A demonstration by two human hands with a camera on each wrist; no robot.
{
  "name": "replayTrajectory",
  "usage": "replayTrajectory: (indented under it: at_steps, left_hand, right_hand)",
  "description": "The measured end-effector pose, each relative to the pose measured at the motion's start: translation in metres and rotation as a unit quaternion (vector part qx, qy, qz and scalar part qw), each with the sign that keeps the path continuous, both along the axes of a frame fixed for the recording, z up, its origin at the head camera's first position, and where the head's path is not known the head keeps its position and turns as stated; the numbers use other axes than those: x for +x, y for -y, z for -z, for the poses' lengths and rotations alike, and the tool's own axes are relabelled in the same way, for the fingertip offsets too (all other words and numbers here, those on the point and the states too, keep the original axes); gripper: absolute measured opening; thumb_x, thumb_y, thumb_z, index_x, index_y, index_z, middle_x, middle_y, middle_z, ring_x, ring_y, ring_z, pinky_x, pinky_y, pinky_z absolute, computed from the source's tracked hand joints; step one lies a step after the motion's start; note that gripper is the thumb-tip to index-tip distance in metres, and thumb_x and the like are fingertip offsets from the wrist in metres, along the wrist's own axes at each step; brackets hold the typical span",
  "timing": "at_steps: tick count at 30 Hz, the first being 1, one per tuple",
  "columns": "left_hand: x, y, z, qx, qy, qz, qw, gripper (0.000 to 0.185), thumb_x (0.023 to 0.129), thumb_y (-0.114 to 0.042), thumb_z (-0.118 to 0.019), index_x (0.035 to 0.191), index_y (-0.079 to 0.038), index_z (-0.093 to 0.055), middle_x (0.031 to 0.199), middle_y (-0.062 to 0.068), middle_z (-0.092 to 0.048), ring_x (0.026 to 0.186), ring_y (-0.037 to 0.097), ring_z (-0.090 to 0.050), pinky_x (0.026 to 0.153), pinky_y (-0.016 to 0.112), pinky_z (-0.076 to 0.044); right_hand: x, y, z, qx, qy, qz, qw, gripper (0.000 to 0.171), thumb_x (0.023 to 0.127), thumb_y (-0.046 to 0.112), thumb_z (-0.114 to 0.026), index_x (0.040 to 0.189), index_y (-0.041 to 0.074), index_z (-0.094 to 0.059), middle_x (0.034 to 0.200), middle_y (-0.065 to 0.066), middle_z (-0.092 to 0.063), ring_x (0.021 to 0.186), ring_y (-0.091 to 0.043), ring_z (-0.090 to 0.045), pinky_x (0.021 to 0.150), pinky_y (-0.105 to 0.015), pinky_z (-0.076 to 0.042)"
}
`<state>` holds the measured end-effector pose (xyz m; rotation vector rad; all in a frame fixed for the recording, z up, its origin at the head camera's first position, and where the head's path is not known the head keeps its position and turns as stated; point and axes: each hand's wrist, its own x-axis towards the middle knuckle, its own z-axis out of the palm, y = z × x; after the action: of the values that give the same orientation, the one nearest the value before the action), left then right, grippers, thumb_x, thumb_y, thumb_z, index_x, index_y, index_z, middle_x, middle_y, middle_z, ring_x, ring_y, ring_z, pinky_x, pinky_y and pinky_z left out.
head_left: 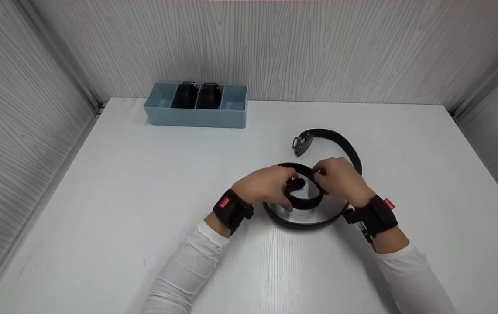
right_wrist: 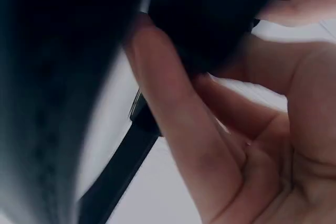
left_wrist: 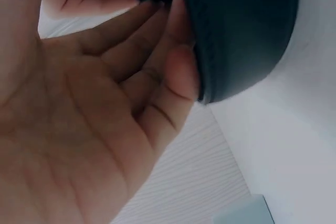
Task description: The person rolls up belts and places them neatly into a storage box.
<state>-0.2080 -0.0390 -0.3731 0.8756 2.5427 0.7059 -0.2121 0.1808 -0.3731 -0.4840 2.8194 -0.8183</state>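
Just below the middle of the head view, both hands meet over a black belt [head_left: 318,220] lying on the white worktop [head_left: 122,196]. Its inner end is wound into a small tight coil [head_left: 302,196], and the two hands are clamped on that coil from either side: the left hand [head_left: 265,185] comes in from the left with fingers curled round it, and the right hand [head_left: 340,176] closes on it from the right and top, fingertips almost touching those of the left. From the coil the strap runs in a loose loop down toward the lower centre of the frame, then curves up the right side and ends at a metal buckle [head_left: 302,144] above and slightly right of centre, resting on the worktop apart from the hands. In the left wrist view the fingers [left_wrist: 173,77] press against the dark rolled edge of the belt [left_wrist: 241,30]; in the right wrist view the fingers [right_wrist: 173,124] wrap the dark roll, much of it blurred. Each wrist wears a black band with a red tag, above white sleeves. At the upper left of the frame, against the back wall, stands a blue divided tray [head_left: 196,117] with two dark rolled items in its middle compartments [head_left: 196,96].
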Motion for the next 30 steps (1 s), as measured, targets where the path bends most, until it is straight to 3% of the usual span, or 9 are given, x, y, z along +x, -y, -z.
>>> replayTrajectory:
  at_steps: [5,9,13,17,20,23,26,30]
  left_hand:
    - [-0.002,0.0,-0.003,0.048,-0.041,-0.023,0.9977,0.063,0.074,-0.023,-0.096,0.126,-0.009,-0.064,0.122,0.0,-0.067,0.108,0.012,-0.06,0.092,0.032,-0.05]
    - [-0.004,0.003,-0.009,0.082,-0.048,-0.032,0.995,0.067,0.074,-0.02,-0.097,0.128,-0.012,-0.06,0.128,-0.001,-0.064,0.117,0.014,-0.058,0.096,0.034,-0.049]
    - [-0.008,0.005,-0.01,0.077,-0.063,-0.03,0.9946,0.067,0.076,-0.025,-0.096,0.13,-0.014,-0.058,0.13,0.0,-0.063,0.119,0.016,-0.059,0.096,0.038,-0.05]
    - [-0.01,0.006,-0.009,0.081,-0.086,-0.055,0.9914,0.064,0.076,-0.028,-0.096,0.126,-0.013,-0.059,0.126,0.002,-0.063,0.116,0.018,-0.06,0.094,0.04,-0.051]
    - [-0.01,0.007,-0.008,0.092,-0.102,-0.084,0.9869,0.059,0.076,-0.026,-0.096,0.121,-0.012,-0.061,0.121,0.003,-0.064,0.113,0.019,-0.062,0.091,0.041,-0.052]
    - [-0.008,0.007,-0.008,0.098,-0.12,-0.111,0.9816,0.055,0.077,-0.027,-0.095,0.117,-0.012,-0.062,0.116,0.004,-0.063,0.108,0.02,-0.063,0.088,0.043,-0.054]
    - [-0.007,0.006,-0.007,0.106,-0.134,-0.125,0.9774,0.052,0.077,-0.027,-0.095,0.115,-0.011,-0.063,0.112,0.005,-0.063,0.104,0.021,-0.064,0.085,0.043,-0.054]
    - [-0.006,0.005,-0.004,0.133,-0.141,-0.113,0.9744,0.047,0.078,-0.023,-0.094,0.113,-0.009,-0.065,0.111,0.006,-0.063,0.105,0.022,-0.065,0.089,0.04,-0.053]
  right_hand:
    - [-0.002,-0.002,-0.007,-0.101,0.018,0.037,0.994,0.026,0.107,0.011,-0.053,0.12,-0.003,-0.071,0.096,-0.02,-0.072,0.059,-0.016,-0.071,0.055,-0.027,-0.054]
    - [-0.005,-0.001,-0.01,-0.14,0.032,0.038,0.989,0.028,0.107,0.015,-0.058,0.127,-0.001,-0.069,0.117,-0.021,-0.072,0.067,-0.017,-0.074,0.061,-0.024,-0.057]
    - [-0.007,-0.002,-0.011,-0.159,0.04,0.042,0.986,0.037,0.105,0.021,-0.063,0.136,0.002,-0.065,0.131,-0.016,-0.069,0.088,-0.021,-0.077,0.075,-0.024,-0.057]
    - [-0.006,-0.004,-0.011,-0.195,0.06,0.05,0.978,0.052,0.104,0.035,-0.065,0.145,0.003,-0.058,0.143,-0.013,-0.062,0.112,-0.026,-0.072,0.092,-0.035,-0.057]
    - [-0.003,-0.004,-0.012,-0.206,0.066,0.051,0.975,0.062,0.102,0.046,-0.066,0.147,0.005,-0.056,0.146,-0.013,-0.059,0.116,-0.028,-0.07,0.096,-0.041,-0.055]
    - [-0.001,-0.003,-0.012,-0.2,0.057,0.053,0.977,0.066,0.1,0.05,-0.067,0.146,0.003,-0.056,0.142,-0.015,-0.061,0.109,-0.031,-0.073,0.089,-0.038,-0.059]
    - [0.0,-0.002,-0.011,-0.208,0.066,0.047,0.975,0.064,0.101,0.044,-0.067,0.146,0.0,-0.055,0.133,-0.019,-0.065,0.099,-0.035,-0.075,0.08,-0.034,-0.061]
    - [0.001,0.0,-0.009,-0.238,0.093,0.02,0.967,0.055,0.104,0.029,-0.065,0.148,-0.001,-0.053,0.129,-0.021,-0.067,0.094,-0.034,-0.076,0.077,-0.034,-0.062]
